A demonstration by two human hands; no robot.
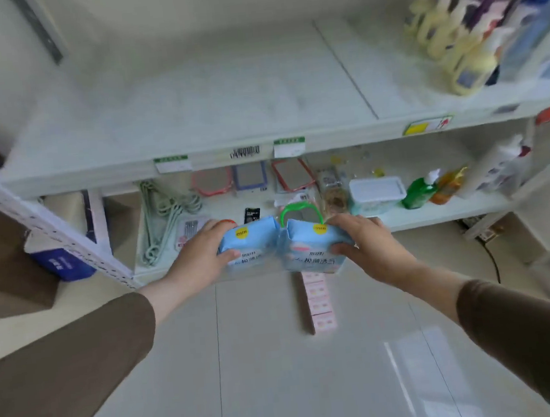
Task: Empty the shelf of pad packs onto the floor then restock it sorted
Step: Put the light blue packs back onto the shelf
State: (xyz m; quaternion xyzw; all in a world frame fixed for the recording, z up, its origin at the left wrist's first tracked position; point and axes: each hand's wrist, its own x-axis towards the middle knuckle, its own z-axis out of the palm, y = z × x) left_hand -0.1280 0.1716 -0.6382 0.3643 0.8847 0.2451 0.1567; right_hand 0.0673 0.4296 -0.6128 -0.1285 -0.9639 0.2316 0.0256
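My left hand grips a light blue pad pack with a yellow round sticker. My right hand grips a second light blue pad pack of the same kind. The two packs touch side by side, held above the floor in front of the lower shelf. A row of pink pad packs lies on the floor tiles just below and behind the right pack. The upper white shelf board is bare across its left and middle.
Yellow spray bottles and tall packages stand at the upper shelf's right end. The lower shelf holds mirrors, green hangers, a wipes box and detergent bottles. A blue-white box and a brown carton sit at the left. A black cable runs at the right.
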